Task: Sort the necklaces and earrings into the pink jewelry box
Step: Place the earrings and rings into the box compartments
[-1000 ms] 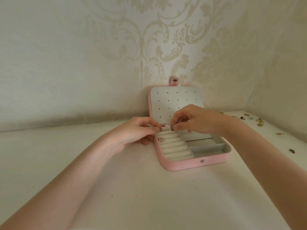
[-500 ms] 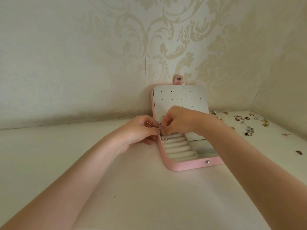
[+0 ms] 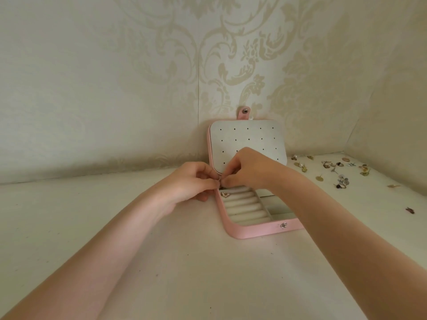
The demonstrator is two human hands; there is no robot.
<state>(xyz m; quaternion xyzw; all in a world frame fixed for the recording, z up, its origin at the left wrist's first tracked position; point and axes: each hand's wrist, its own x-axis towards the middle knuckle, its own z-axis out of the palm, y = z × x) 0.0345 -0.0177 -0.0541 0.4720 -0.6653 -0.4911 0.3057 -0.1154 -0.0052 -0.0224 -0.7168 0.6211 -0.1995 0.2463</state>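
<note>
Pinching one tiny earring (image 3: 219, 181) together, both hands' grips, left hand (image 3: 194, 181) and right hand (image 3: 248, 169), meet over the pink jewelry box (image 3: 258, 232).

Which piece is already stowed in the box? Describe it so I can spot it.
Find the open pink jewelry box against the wall. In its ribbed ring rolls, at the back left end just below both hands' fingertips, sits a small heart-shaped piece, the only jewelry seen there.

The jewelry box (image 3: 258, 232) has a pink outer shell and pink snap tab (image 3: 244, 113). Its lid panel (image 3: 247, 139) is white with rows of small dark dots; the ring rolls (image 3: 242, 206) are cream. The scattered earrings (image 3: 342, 172) are mostly gold (some silver, some dark). The wallpaper (image 3: 231, 54) shows beige damask scrolls on off-white. The tabletop (image 3: 184, 262) is white.
</note>
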